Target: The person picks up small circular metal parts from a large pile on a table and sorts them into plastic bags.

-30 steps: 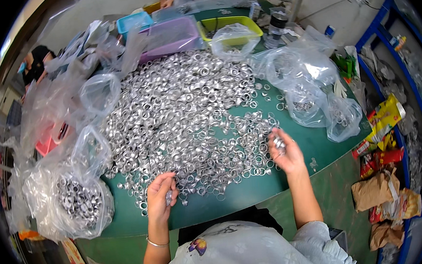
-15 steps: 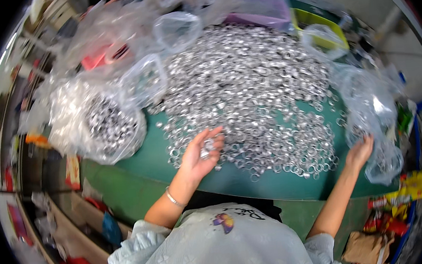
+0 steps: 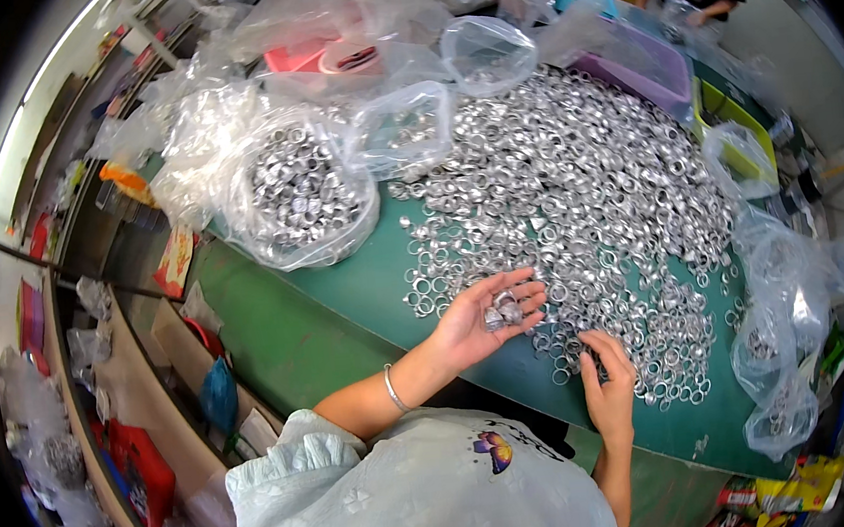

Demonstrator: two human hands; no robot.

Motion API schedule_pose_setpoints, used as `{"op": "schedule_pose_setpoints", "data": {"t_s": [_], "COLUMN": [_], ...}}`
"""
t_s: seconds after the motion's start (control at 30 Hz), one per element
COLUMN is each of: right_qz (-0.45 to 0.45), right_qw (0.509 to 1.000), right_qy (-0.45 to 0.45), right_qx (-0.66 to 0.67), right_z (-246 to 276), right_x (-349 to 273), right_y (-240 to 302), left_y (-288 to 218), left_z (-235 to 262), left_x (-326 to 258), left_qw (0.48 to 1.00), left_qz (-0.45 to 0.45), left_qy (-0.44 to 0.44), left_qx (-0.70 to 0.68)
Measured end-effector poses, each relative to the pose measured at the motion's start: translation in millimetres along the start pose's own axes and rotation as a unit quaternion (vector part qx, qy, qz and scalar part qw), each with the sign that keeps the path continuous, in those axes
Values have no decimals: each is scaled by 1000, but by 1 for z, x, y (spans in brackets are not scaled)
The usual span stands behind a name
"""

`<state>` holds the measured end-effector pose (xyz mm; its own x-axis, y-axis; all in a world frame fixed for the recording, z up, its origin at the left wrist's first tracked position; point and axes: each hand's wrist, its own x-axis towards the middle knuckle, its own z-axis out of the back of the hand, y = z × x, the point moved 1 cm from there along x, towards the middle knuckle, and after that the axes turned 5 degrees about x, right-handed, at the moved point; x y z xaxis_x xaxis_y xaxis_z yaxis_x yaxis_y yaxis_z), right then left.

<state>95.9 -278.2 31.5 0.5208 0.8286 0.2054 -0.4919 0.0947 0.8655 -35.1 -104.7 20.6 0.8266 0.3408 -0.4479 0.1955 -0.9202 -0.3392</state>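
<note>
Head view shows your open left hand cradling small silver metal rings, probably light, stiff, slippery, best pinched by their rims, your right hand half-curled, its hold unclear.

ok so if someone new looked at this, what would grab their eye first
Most likely the big heap of silvery metal rings, spread over the green table right of centre. Next, perhaps, the left hand, palm up over the heap's near edge with a few metal pieces in it. Left of the heap, a clear plastic bag holding many silvery pieces also stands out.
</note>
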Motion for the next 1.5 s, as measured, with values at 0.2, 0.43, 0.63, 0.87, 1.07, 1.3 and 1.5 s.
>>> {"op": "schedule_pose_setpoints", "data": {"t_s": [0.2, 0.43, 0.63, 0.87, 1.07, 1.3, 1.5], "right_qz": [43, 16, 43, 47, 52, 42, -11], "right_qw": [998, 999, 996, 996, 996, 995, 998], "right_qy": [23, 14, 31, 22, 31, -32, -49], "right_qx": [-31, -50, -66, -75, -72, -83, -43], "right_z": [-17, -15, -22, -24, -29, -31, -30], "right_x": [3, -8, -1, 1, 10, 9, 20], "right_y": [3, -9, -5, -4, 4, -1, -2], "left_y": [-4, -119, -220, -218, -342, -417, -440], "left_z": [26, 52, 105, 70, 31, 22, 54], "left_x": [-12, -43, -35, -38, 22, 108, 132], "left_qw": [998, 855, 87, 234, 213, 48, -5], "left_qz": [34, -465, -513, -666, -504, -311, -301], "left_qy": [31, -193, -439, -352, -343, -331, -296], "left_qx": [-35, 126, 732, 615, 763, 890, 907]}}
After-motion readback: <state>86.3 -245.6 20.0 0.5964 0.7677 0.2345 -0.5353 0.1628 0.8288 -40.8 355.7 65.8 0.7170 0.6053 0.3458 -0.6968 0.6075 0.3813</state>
